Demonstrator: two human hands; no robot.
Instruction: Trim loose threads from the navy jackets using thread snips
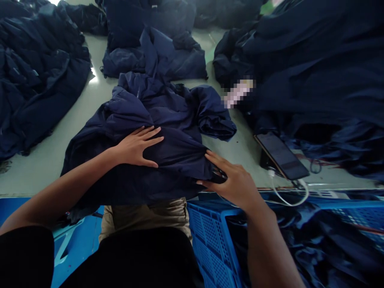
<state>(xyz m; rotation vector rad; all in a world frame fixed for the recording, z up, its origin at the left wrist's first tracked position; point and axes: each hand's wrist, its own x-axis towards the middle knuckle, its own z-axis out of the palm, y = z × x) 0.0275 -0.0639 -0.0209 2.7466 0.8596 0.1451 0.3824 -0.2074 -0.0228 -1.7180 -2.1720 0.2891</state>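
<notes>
A dark navy garment (177,152) lies spread and wrinkled at the table's front edge, its lower part hanging over the edge. My left hand (136,147) rests flat on its middle, fingers spread and pointing right. At the garment's right edge is my right hand (231,178), its fingers curved round a small dark metallic tool, perhaps snips, that is mostly hidden in the palm. The fingertips of this hand touch the cloth. A rolled sleeve (217,116) of the garment extends to the right above my right hand.
Piles of navy garments stand at the left (36,80), back (156,52) and right (315,72) of the pale table (99,90). A phone (282,156) with a white cable leans at the right. Below is a blue crate (214,228) holding dark cloth.
</notes>
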